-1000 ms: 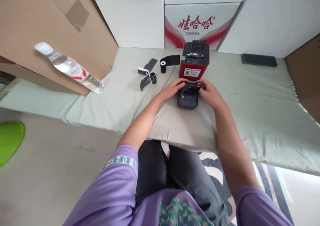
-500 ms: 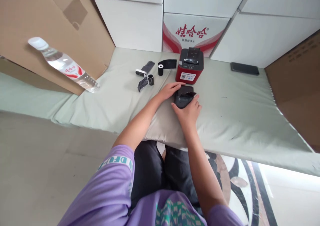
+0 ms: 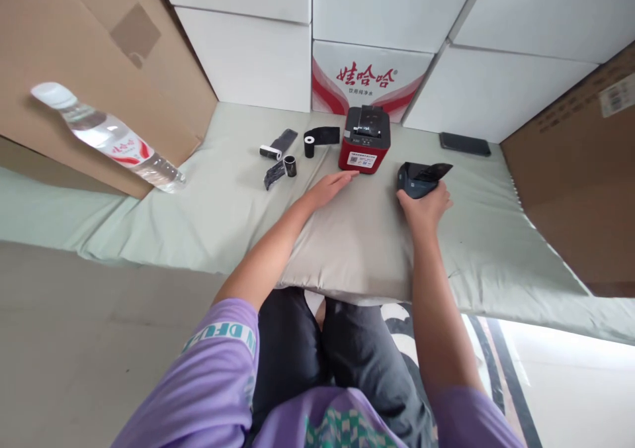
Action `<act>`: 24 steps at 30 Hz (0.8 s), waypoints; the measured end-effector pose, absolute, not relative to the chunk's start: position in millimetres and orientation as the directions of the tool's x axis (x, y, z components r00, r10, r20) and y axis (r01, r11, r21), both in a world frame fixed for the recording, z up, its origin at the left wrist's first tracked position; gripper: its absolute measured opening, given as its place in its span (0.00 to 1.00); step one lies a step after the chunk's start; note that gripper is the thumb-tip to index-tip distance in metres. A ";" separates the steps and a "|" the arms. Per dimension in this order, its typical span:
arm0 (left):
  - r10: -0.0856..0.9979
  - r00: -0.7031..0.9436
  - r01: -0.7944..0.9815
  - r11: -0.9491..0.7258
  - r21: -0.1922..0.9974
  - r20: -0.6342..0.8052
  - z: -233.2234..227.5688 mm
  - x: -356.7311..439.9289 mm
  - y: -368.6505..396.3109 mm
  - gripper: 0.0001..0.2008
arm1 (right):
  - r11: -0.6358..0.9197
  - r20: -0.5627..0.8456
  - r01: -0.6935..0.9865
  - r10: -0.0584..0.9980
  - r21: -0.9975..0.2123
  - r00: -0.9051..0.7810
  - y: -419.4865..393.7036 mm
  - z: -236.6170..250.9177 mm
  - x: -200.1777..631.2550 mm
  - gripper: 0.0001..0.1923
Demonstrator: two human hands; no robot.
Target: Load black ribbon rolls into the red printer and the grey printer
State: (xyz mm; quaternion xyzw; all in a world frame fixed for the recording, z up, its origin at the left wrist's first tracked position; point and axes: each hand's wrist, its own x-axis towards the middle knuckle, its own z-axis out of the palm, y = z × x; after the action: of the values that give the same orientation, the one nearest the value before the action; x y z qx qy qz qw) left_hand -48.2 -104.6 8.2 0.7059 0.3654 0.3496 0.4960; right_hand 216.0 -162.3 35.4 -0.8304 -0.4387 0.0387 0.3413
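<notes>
My right hand [image 3: 430, 210] is wrapped round a small black printer-like device [image 3: 413, 182], thumb on its near left edge and fingers along its right side. A dark paper strip [image 3: 436, 171] sticks out of its top toward the right. My left hand [image 3: 326, 190] lies with fingers outstretched on the cloth, just in front of a red and black receipt printer [image 3: 364, 158], and holds nothing. Dark paper shows in that printer's top. To its left are a black paper roll [image 3: 309, 147], a white-edged roll [image 3: 270, 151] and a small black roll [image 3: 290, 166], each partly unrolled.
A black phone [image 3: 465, 144] lies at the back right by a cardboard box [image 3: 570, 190]. A water bottle [image 3: 112, 140] leans at the left near another cardboard box [image 3: 114, 71]. White boxes [image 3: 243, 57] line the back of the cloth-covered surface [image 3: 347, 249].
My right hand has moved the black device to the right, away from the red printer. My left hand has come off the device and stays nearby on the cloth. The view has shifted slightly.
</notes>
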 end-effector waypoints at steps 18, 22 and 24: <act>0.961 0.053 0.222 -0.277 0.935 0.272 -4.4 -47.6 -70.8 0.32 | 0.300 0.525 0.614 0.821 -0.730 0.223 -109.4 52.2 158.6 0.40; 0.956 0.161 0.058 -0.256 0.965 0.244 -1.9 -29.4 -35.6 0.66 | 0.200 0.336 0.452 0.910 -0.869 0.243 -58.1 32.2 150.6 0.56; 0.929 0.248 -0.001 -0.283 0.959 0.274 5.1 -19.8 -24.8 0.71 | 0.213 0.303 0.378 0.933 -0.901 0.196 -49.4 27.4 154.8 0.57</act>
State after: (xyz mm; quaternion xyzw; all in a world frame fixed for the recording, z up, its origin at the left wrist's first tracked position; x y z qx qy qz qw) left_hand -19.8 -24.8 5.1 0.6325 0.3667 0.4913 0.4734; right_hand 154.8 -49.4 27.4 -0.5686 -0.5762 0.2648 0.5240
